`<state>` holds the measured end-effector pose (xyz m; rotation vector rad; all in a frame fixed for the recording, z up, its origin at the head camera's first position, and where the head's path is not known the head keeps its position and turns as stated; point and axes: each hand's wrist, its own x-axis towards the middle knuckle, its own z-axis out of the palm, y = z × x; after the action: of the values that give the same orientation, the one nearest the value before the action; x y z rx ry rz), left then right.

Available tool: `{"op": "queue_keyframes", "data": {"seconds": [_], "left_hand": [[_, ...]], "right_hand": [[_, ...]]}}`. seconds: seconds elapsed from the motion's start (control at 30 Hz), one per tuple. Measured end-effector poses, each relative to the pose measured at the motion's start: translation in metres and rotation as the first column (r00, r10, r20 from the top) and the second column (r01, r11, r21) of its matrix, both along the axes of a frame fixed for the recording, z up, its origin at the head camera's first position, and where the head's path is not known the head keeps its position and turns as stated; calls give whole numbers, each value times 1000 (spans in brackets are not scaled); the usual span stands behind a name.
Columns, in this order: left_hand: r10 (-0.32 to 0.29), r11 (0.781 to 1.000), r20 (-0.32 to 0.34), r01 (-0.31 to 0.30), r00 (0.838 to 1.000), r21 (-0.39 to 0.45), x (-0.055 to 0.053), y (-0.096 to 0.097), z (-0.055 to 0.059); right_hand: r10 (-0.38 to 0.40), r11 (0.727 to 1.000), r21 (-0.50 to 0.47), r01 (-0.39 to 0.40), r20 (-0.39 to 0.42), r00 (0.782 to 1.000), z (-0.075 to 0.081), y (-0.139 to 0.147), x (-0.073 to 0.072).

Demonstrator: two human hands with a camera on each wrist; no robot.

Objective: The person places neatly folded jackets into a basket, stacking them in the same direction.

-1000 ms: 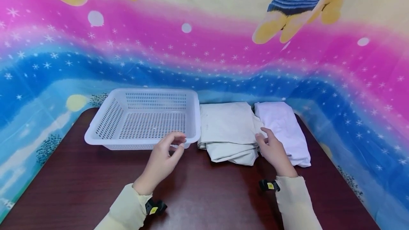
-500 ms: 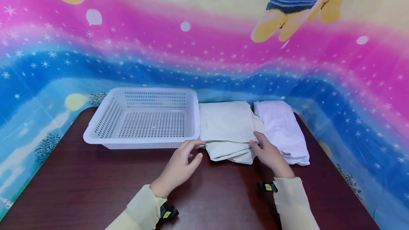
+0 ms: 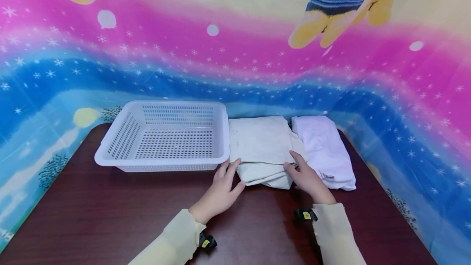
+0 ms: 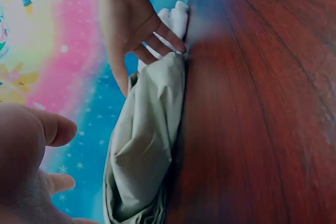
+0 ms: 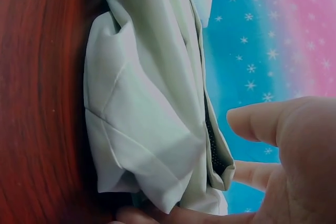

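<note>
A folded pale grey-green garment (image 3: 259, 140) lies on the table, its layers loosely stacked at the front edge in the left wrist view. At its front left corner is my left hand (image 3: 219, 195), fingers spread and nearly straight, fingertips right at the cloth. My right hand (image 3: 310, 182) is at the right side, thumb over the front fold. In the right wrist view the right thumb (image 5: 254, 121) stands apart from the garment (image 5: 142, 93), while the lower fingers pass partly behind and beneath its edge.
A white perforated plastic basket (image 3: 162, 161) stands to the left, close against the garment. Folded lilac-white cloth (image 3: 327, 150) lies to the right. A dark red-brown wooden table (image 3: 110, 216) meets a colourful printed backdrop (image 3: 235, 52) behind.
My left hand has moved right, from in front of the basket to the garment's left corner. The right hand has shifted slightly left and down along the garment's edge. The garment stays in place.
</note>
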<state>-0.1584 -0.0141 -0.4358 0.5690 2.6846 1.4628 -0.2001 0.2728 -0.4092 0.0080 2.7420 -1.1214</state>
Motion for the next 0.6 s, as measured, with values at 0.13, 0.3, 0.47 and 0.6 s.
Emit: {"op": "queue_keyframes", "data": {"seconds": [0.13,0.3,0.47,0.6], "left_hand": [[37,999,25,-38,999,9,-7,7,-4],[70,995,55,-74,996,63,-19,15,-8],[94,990,70,-101,993,99,-31,18,-14],[116,984,77,-125,990,129,-40,19,-18]], "right_hand": [[-4,999,-46,5,16,1000,-2,-1,-1],[6,997,-83,-4,21,1000,-3,-2,-2],[-22,991,-131,25,22,1000,-5,-4,-4],[-80,979,-190,78,0,997,-11,-8,-7]]}}
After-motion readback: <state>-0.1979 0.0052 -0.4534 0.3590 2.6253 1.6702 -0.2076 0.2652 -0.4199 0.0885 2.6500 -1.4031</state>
